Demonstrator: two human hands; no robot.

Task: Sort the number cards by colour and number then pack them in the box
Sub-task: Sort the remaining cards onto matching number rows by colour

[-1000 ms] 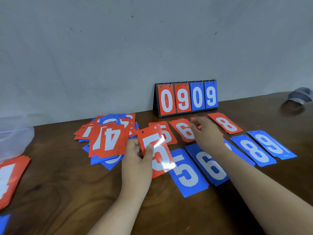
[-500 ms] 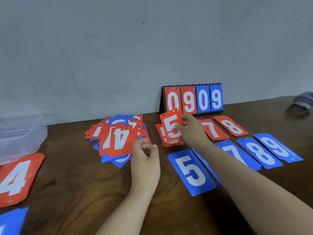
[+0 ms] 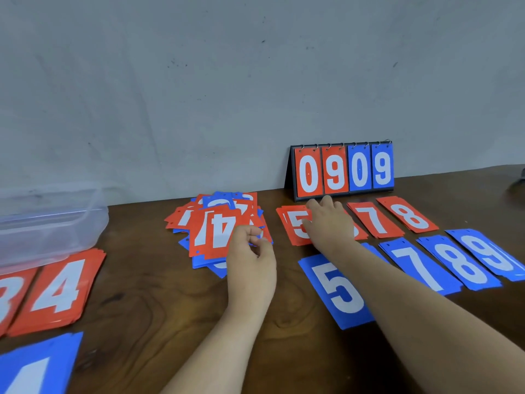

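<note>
On the dark wooden table [image 3: 159,308], my right hand [image 3: 329,220] lies flat on the red 5 pile [image 3: 295,226], fingers straight and spread, pressing the top card down without gripping it. Just to the right, a red card is mostly hidden under that hand and wrist, so I cannot read its number. Past it lie the red 7 [image 3: 375,220] and the red 8 [image 3: 409,214], side by side and slanted.

Nearer to me runs the blue row. The blue 5 [image 3: 338,288] sits partly under my right forearm, followed by the blue 7 [image 3: 417,265], the blue 8 [image 3: 460,263] and the blue 9 [image 3: 491,254], close together.

My left hand [image 3: 250,257] is at the near right corner of the unsorted pile [image 3: 216,226] of red and blue cards, whose top card is an upside-down red 4. Its thumb and fingers curl loosely toward each other, and I see no card between them. Whether they touch the pile I cannot tell.

Far to the left stands the clear plastic box [image 3: 51,220], close to the wall. Just in front of it lie the red 4 pile [image 3: 59,291] and the red 3 pile [image 3: 5,297], the latter cut off by the frame edge. A blue card [image 3: 37,365] fills the lower left corner, its number cropped.

Behind the red row, a flip scoreboard [image 3: 343,169] stands against the wall, showing 0 9 in red and 0 9 in blue.
</note>
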